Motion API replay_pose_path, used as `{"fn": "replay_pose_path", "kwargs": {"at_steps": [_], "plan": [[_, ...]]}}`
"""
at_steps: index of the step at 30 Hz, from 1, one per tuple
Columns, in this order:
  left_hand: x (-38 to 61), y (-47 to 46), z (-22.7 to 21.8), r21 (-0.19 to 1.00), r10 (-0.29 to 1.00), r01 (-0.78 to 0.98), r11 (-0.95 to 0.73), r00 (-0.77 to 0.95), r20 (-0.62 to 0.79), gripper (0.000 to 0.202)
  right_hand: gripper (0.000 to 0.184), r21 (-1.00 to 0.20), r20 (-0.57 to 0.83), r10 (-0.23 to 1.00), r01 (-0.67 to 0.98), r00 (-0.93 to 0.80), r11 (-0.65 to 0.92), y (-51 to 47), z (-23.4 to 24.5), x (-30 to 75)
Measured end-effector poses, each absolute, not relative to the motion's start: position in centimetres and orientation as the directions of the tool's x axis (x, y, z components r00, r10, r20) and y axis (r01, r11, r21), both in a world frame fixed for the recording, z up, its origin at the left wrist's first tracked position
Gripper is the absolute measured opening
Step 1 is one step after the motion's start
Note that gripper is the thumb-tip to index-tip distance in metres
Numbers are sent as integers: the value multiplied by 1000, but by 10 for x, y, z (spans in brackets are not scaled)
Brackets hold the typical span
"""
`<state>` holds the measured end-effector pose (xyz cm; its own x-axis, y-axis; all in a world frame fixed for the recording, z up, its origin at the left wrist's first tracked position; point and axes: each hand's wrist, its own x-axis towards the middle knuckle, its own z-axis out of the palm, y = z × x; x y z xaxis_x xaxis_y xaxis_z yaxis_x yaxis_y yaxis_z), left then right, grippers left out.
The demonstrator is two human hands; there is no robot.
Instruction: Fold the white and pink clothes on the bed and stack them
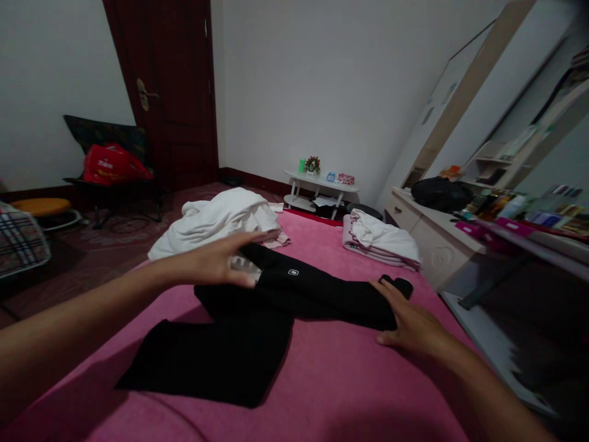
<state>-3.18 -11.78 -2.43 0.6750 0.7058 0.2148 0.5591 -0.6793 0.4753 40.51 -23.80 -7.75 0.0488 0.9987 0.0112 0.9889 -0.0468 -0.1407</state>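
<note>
A black garment (317, 291), possibly trousers, lies across the pink bed (340, 380) with a small white logo near its middle. One broad part of it spreads toward the near left, and its right end is bunched. My left hand (230, 261) is over the garment's upper left, fingers stretched and thumb apart. A whitish patch (246, 267) shows between that thumb and fingers; I cannot tell what it is. Across the garment's right end reaches my right hand (409, 319), its fingers spread on the cloth and its thumb at the near edge.
Rumpled white cloth (225, 218) lies at the bed's far left, a folded white stack (381, 239) at the far right. Beyond stands a low white table (317, 178). A cluttered dresser (432, 239) flanks the right; a chair with a red bag (113, 164) is at left.
</note>
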Motion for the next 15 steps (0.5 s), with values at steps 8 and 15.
{"fn": "replay_pose_path", "kwargs": {"at_steps": [8, 15], "plan": [[-1, -151, -61, 87, 600, 611, -787, 791, -118, 126, 65, 91, -5, 991, 987, 133, -132, -229, -87, 397], [1, -167, -52, 87, 662, 665, -741, 746, -67, 75, 34, 39, -17, 985, 984, 175, -174, -228, -75, 383]]}}
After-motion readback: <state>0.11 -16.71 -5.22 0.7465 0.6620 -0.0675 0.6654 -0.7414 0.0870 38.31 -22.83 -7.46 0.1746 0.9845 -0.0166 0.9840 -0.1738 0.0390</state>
